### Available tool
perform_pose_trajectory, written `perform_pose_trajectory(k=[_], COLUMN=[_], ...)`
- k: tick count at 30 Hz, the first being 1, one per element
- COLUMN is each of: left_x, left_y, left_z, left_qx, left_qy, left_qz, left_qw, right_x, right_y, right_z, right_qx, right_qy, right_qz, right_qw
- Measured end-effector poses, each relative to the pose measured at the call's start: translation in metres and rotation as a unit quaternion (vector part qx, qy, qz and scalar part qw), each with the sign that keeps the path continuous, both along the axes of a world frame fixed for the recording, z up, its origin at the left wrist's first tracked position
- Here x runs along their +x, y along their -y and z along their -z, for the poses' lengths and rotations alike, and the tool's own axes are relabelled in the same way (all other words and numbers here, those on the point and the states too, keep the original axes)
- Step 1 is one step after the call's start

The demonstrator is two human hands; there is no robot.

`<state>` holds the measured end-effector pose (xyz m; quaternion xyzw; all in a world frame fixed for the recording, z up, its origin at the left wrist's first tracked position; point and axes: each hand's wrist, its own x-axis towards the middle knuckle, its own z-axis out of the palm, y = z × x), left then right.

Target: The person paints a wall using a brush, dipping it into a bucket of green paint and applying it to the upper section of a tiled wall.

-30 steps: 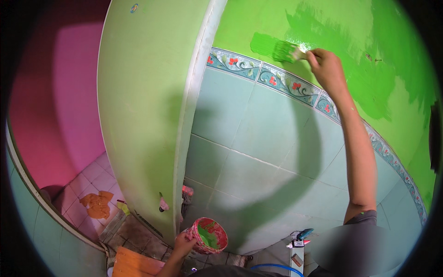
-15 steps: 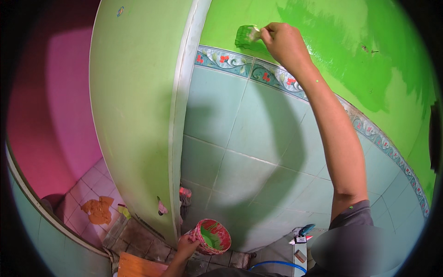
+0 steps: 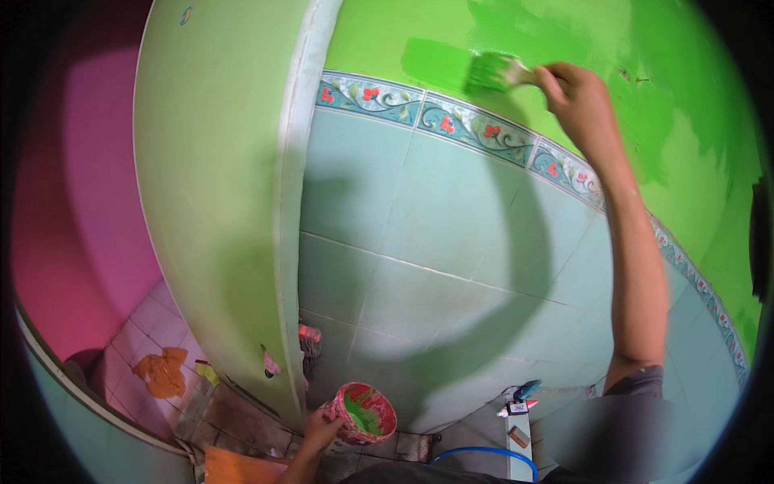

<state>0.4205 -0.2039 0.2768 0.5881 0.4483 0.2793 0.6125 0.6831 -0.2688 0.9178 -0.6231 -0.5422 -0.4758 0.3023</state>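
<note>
My right hand (image 3: 579,101) is closed round the handle of a paintbrush (image 3: 493,73), whose green bristles press on the wall just above a flowered border tile strip (image 3: 459,125). A darker, wet green stroke (image 3: 431,63) stretches to the left of the bristles. Low in the view, my left hand (image 3: 320,431) grips the rim of a red, paint-smeared bucket (image 3: 387,419). Bright green paint (image 3: 360,413) lies inside it and streaks its inner wall. The bucket tilts a little toward me.
A pale green door (image 3: 218,185) stands to the left, beside the blue-green wall tiles (image 3: 427,194). Below are a blue hose (image 3: 476,450), a narrow white ledge (image 3: 520,464) with small items, an orange board (image 3: 234,468) and an orange cloth (image 3: 164,373) on pink floor tiles.
My right hand has drawn the brush rightward along the wall, leaving a darker green stroke behind it. The left hand still holds the bucket. The whole view has shifted slightly.
</note>
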Motion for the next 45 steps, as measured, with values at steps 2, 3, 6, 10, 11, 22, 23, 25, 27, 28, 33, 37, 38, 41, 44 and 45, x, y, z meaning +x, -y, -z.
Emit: perform_pose_trajectory(k=[2,3,6,10,11,22,23,25,27,28,33,37,38,41,44,45], left_x=[0.003,0.005,0.009,0.01,0.011,0.02,0.021,0.019,0.015,0.014,0.009,0.01,0.008,0.006,0.009,0.014], left_y=[0.0,0.0,-0.007,-0.002,-0.001,-0.016,-0.013,-0.007,-0.003,-0.003,-0.001,0.002,0.003,-0.006,-0.011,-0.01], left_z=[-0.004,-0.006,0.023,0.011,-0.004,0.028,0.014,-0.009,-0.024,-0.013,-0.001,-0.018,-0.018,0.014,0.028,0.028], left_qx=[0.017,0.031,0.072,0.053,0.034,0.034,0.012,-0.011,-0.023,-0.023,0.03,0.021,0.038,0.083,0.097,0.088], left_qy=[-0.004,-0.004,-0.029,0.02,0.011,-0.015,-0.009,-0.001,0.029,0.03,-0.033,-0.072,-0.086,-0.114,-0.113,-0.099], left_qz=[0.0,-0.001,0.008,0.008,0.015,0.05,0.056,0.062,0.058,0.055,0.05,0.064,0.063,0.063,0.065,0.073], left_qw=[1.0,0.999,0.997,0.998,0.999,0.998,0.998,0.998,0.998,0.998,0.998,0.995,0.994,0.988,0.987,0.989], right_x=[-0.011,-0.01,-0.005,0.024,0.032,0.068,0.073,0.073,0.061,0.043,-0.027,-0.071,-0.08,-0.065,-0.029,-0.001], right_y=[-0.025,-0.036,-0.031,0.014,0.031,0.152,0.147,0.119,0.074,0.048,-0.056,-0.089,-0.092,-0.083,-0.039,-0.014], right_z=[0.004,0.006,0.007,0.014,0.016,0.015,0.016,0.02,0.028,0.03,0.041,0.035,0.031,0.025,0.027,0.025], right_qx=[0.001,0.01,0.012,0.001,0.006,0.035,0.034,0.033,0.024,0.003,-0.011,0.029,0.007,0.011,0.02,0.027], right_qy=[0.006,0.025,0.042,0.017,0.015,0.01,0.016,0.03,0.063,0.079,0.115,0.131,0.088,0.041,-0.05,-0.04], right_qz=[-0.032,-0.019,0.052,0.16,0.181,0.361,0.367,0.357,0.336,0.333,0.214,0.129,0.098,0.063,0.027,0.074], right_qw=[0.999,0.999,0.998,0.987,0.983,0.932,0.929,0.933,0.94,0.94,0.97,0.982,0.991,0.997,0.998,0.996])
